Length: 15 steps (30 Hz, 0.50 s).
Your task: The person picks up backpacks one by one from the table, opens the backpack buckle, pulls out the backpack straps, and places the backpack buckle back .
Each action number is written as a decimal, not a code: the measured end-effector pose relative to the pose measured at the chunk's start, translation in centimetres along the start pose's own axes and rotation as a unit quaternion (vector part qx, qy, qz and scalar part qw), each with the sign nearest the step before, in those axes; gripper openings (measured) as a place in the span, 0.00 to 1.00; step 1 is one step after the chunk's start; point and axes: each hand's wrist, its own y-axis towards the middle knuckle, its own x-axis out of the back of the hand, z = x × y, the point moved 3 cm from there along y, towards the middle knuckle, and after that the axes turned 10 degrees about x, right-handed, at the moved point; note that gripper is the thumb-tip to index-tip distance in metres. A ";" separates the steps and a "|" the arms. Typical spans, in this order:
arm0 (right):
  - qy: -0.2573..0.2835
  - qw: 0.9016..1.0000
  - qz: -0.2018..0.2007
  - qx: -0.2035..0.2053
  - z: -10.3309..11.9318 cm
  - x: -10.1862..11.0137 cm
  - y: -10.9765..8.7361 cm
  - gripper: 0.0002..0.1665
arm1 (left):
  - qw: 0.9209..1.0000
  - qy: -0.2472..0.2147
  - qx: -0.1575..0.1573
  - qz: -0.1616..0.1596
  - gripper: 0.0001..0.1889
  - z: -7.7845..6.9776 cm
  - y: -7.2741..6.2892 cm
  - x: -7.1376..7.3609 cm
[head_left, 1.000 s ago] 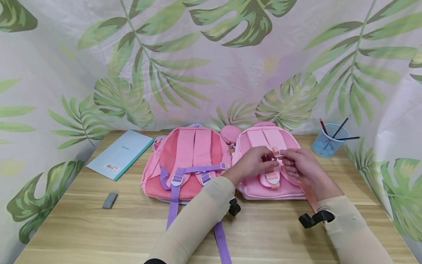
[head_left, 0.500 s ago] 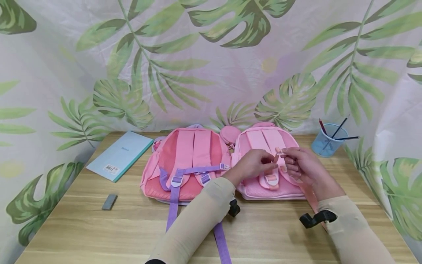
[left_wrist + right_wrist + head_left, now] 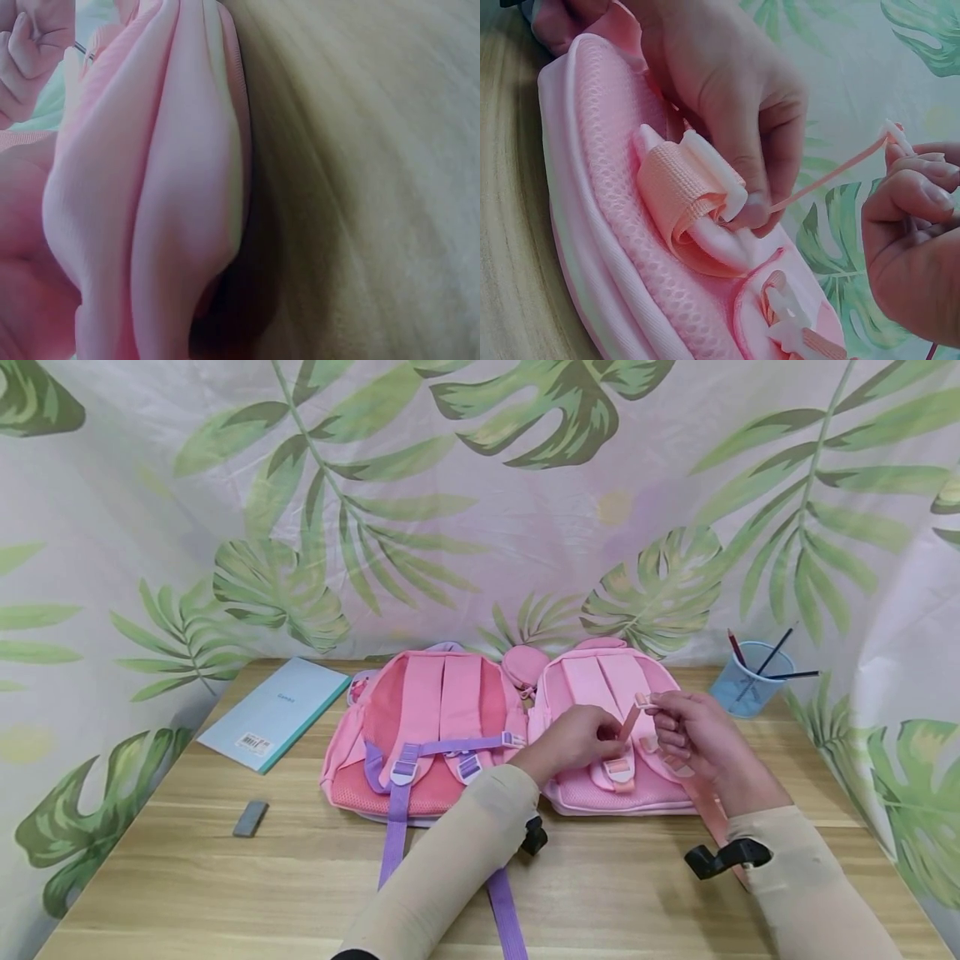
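A light pink backpack (image 3: 581, 795) lies with its shoulder straps facing up. My left hand (image 3: 572, 739) is over its left part and pinches a peach webbing strap (image 3: 832, 175). Thumb and fingers of my right hand (image 3: 688, 731) pinch a small white buckle (image 3: 643, 701) at the strap's other end, above the bag. Between the hands the strap runs taut, as the right wrist view shows. Below the left hand, a white strap adjuster (image 3: 714, 171) with peach webbing sits on the bag. In the left wrist view the pink bag's side hides most of the left hand.
A second pink backpack (image 3: 375, 727) with purple straps (image 3: 395, 835) lies beside it, partly under the left forearm. A light blue notebook (image 3: 273, 710) and a grey eraser (image 3: 250, 818) are on the left. A blue mesh pen cup (image 3: 742, 693) stands at the back right.
My right hand has moved slightly right and up with the buckle, drawing it away from my left hand. More of the peach strap now shows between them.
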 end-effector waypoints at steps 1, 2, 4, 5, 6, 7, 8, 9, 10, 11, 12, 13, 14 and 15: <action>0.001 1.000 0.000 0.001 0.0 0.0 0.0 0.23 | 1.000 0.007 0.000 0.000 0.08 0.0 0.0 -0.1; 0.001 1.000 -0.001 0.002 0.1 0.1 0.0 0.23 | 1.000 0.014 0.001 0.000 0.08 -0.1 -0.1 -0.1; 0.004 1.000 0.001 0.007 0.1 0.1 -0.1 0.22 | 1.000 0.027 0.002 -0.001 0.08 -0.1 -0.2 -0.2; 0.005 1.000 0.002 0.009 0.1 0.2 -0.1 0.22 | 0.999 0.036 0.001 -0.002 0.08 -0.2 -0.2 -0.2; 0.008 1.000 0.003 0.012 0.1 0.2 -0.1 0.22 | 0.999 0.041 0.000 -0.001 0.08 -0.2 -0.2 -0.3; 0.010 1.000 0.006 0.016 0.1 0.3 -0.1 0.22 | 0.999 0.048 0.000 -0.001 0.09 -0.2 -0.2 -0.3; 0.014 1.000 0.009 0.021 0.1 0.4 -0.1 0.23 | 0.998 0.055 -0.001 -0.001 0.09 -0.2 -0.2 -0.4; 0.020 0.999 0.013 0.024 0.0 0.4 -0.1 0.23 | 0.998 0.059 -0.002 0.000 0.09 -0.1 -0.1 -0.5; 0.026 0.999 0.017 0.028 0.0 0.4 -0.1 0.24 | 0.998 0.059 -0.003 0.001 0.09 -0.1 -0.1 -0.6; 0.030 0.999 0.020 0.030 -0.1 0.4 -0.1 0.24 | 0.998 0.060 -0.004 0.002 0.09 -0.1 -0.1 -0.7; 0.037 0.998 0.023 0.034 -0.1 0.4 0.0 0.24 | 0.998 0.059 -0.004 0.003 0.09 -0.1 0.0 -0.7; 0.042 0.998 0.025 0.036 -0.1 0.4 0.0 0.24 | 0.998 0.060 -0.005 0.004 0.09 0.0 0.0 -0.8; 0.046 0.998 0.026 0.037 -0.2 0.4 0.0 0.25 | 0.998 0.062 -0.007 0.004 0.08 0.0 0.0 -0.8; 0.050 0.998 0.026 0.038 -0.2 0.4 -0.1 0.25 | 0.998 0.061 -0.008 0.005 0.09 0.0 0.0 -0.8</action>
